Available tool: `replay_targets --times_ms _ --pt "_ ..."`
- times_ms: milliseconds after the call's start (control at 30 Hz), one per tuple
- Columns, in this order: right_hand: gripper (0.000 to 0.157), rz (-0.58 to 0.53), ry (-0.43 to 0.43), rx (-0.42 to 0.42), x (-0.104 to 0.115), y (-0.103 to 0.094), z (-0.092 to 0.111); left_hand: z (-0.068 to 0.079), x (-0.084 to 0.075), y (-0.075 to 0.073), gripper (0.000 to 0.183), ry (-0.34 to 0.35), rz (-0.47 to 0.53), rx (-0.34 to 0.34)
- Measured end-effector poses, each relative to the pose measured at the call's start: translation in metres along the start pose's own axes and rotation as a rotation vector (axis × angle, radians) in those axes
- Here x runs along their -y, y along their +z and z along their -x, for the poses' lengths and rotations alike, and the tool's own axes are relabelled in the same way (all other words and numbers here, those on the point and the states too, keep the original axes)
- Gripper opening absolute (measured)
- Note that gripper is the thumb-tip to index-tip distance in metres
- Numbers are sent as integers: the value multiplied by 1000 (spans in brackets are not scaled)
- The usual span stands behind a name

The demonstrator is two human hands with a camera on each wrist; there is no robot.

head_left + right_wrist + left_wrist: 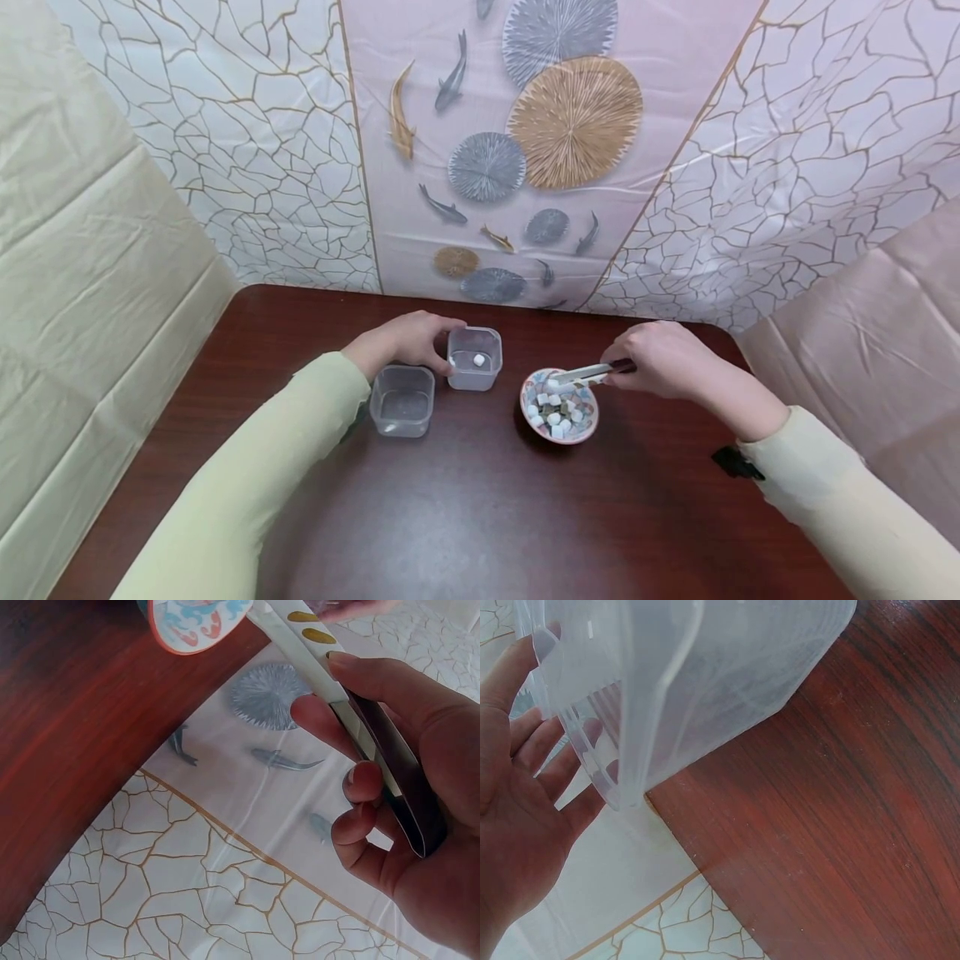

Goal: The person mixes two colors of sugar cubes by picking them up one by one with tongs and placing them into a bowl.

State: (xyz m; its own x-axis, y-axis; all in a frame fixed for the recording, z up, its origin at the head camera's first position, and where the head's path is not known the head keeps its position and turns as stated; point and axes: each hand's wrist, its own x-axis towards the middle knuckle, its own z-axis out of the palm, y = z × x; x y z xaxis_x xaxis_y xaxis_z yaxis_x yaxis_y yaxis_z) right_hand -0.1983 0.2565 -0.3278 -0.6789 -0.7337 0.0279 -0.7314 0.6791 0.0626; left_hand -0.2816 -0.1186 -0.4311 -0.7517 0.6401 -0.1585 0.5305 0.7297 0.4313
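Note:
My left hand (pixel 411 337) holds the farther clear plastic container (pixel 472 382) at its left side, thumb near and fingers far. One white cube (pixel 478 360) lies inside that container. In the left wrist view, fingers (pixel 559 772) show partly through clear plastic (pixel 720 682). My right hand (pixel 660 358) grips tongs (pixel 330 682) by their dark handle part, thumb on one arm and fingers curled under the other. The tongs' tips reach into a patterned bowl (pixel 589 427), right at a white cube (pixel 553 386). Several more white cubes and some darker pieces lie in the bowl.
A second clear container (pixel 403 427) stands just nearer and to the left, with a small white piece (pixel 390 427) showing at its near side. The dark red wooden table (pixel 465 517) ends at a patterned cloth backdrop (pixel 300 167), with pale cloth on both sides.

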Motion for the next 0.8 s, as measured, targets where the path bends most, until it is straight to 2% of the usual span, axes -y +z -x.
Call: replay_targets --times_ms 533,800 --pt "20 -13 -10 45 -2 9 3 1 -2 -2 86 -8 11 12" --pt "16 -19 20 -10 4 2 -8 -1 2 0 87 -9 12 14"
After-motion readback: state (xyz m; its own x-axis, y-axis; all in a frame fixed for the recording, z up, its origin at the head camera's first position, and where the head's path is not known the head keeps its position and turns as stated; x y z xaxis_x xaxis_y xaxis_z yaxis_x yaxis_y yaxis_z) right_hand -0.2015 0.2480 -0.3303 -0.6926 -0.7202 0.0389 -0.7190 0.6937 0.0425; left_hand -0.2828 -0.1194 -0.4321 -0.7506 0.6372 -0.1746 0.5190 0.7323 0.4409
